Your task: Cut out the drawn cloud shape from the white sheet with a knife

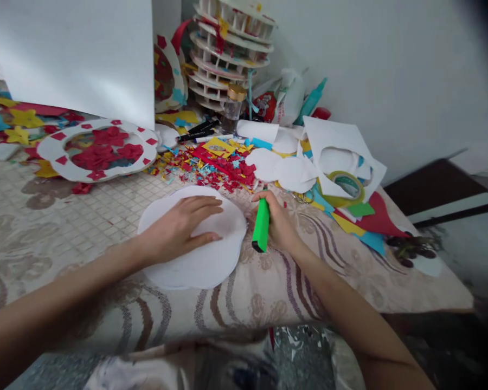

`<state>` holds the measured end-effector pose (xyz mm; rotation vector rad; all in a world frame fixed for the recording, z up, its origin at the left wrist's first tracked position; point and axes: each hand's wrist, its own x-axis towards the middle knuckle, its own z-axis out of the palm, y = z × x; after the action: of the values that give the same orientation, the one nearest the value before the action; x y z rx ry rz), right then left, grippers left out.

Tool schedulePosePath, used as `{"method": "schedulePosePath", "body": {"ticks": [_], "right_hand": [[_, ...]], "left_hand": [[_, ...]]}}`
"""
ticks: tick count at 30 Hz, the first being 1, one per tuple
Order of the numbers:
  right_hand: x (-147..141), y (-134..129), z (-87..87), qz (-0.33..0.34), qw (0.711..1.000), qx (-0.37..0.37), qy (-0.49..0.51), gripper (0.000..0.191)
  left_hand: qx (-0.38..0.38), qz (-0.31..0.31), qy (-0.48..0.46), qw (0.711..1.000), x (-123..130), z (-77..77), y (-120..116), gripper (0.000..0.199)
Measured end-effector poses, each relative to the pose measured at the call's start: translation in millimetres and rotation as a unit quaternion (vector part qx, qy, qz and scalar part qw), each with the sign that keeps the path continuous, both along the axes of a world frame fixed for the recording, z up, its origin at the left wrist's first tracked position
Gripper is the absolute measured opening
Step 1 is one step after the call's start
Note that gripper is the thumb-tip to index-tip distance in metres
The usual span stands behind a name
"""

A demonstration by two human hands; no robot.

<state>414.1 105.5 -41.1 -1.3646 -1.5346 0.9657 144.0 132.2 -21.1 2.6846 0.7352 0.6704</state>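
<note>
My left hand [179, 227] lies flat, fingers spread, on a white paper circle [203, 265] that rests on the patterned tablecloth [106, 216]. My right hand [278, 222] grips a green marker [261, 225] at the circle's right edge, its tip end pointing away from me toward a heap of red, yellow and blue paper scraps [223, 162].
A white ring decorated with red cut-outs [97, 149] lies at the back left below a large white sheet [77, 59]. Behind the scraps stand a stack of white rings [231, 51], a glass jar [232, 108], black pens [199, 130]. A tape roll [345, 187], white cut paper and coloured sheets lie right.
</note>
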Motion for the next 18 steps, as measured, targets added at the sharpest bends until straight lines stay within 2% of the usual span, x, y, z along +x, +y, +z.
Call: {"method": "schedulePosePath", "body": {"ticks": [3,8,11,15,18], "right_hand": [[1,-1,3.1,-0.037,0.999,0.026,0.012,0.039],[3,-6,16.0,-0.022,0.996,0.056,0.070,0.057],[5,-5,16.1,-0.025,0.992,0.037,0.117,0.049],[8,1,6.1,-0.011,0.984,-0.014,0.177,0.035],[8,5,-1.5,-0.006,0.983,-0.005,0.182,0.033]], "left_hand": [[0.013,-0.021,0.083,0.996,8,-4.7,-4,0.061],[0.024,-0.015,0.149,0.988,6,-1.9,-14,0.076],[0.041,-0.004,0.168,0.985,6,-2.2,-30,0.082],[0.085,0.022,0.169,0.982,5,-11.4,-59,0.093],[0.101,0.045,0.175,0.978,2,-18.4,-79,0.102]]}}
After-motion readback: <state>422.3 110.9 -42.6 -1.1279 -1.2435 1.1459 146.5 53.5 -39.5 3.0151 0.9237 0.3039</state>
